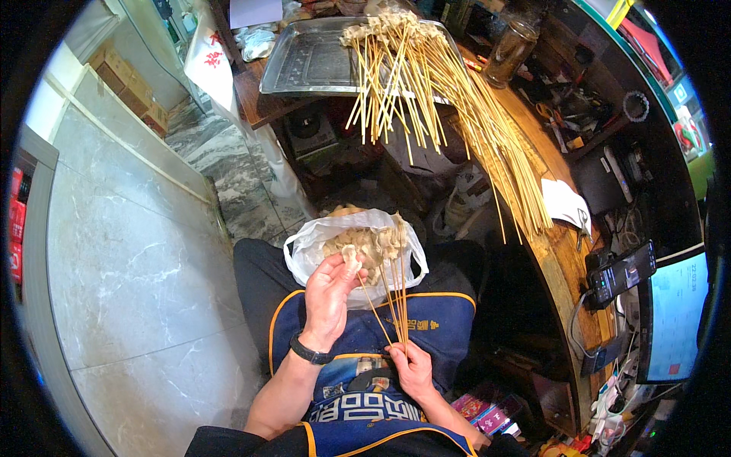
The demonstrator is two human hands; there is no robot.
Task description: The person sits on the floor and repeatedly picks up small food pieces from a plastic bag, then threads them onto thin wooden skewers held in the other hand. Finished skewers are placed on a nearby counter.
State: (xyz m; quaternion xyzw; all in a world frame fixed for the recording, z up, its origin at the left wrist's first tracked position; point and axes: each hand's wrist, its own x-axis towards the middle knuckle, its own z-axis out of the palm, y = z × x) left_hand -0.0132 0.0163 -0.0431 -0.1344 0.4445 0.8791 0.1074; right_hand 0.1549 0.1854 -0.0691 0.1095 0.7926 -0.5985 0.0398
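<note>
My left hand [334, 280] pinches a pale, soft food piece [350, 255] at the tip of a thin wooden skewer [374, 311]. In my right hand [412, 368] are the lower ends of that skewer and several others. Those other skewers [398, 294] carry bunched pale pieces [393, 239] at their upper ends. Beneath both, on my lap, an opened white plastic bag [308, 260] holds a heap of similar pale pieces [342, 240]. I cannot tell exactly what food it is.
A clear tray [308, 85] on the wooden counter [548, 257] bears many loaded skewers [400, 74], their sticks jutting over its edge. To the right stand a glass jar [510, 54], a phone on a holder [622, 274] and a monitor [677, 320]. A blue apron [451, 320] covers my lap.
</note>
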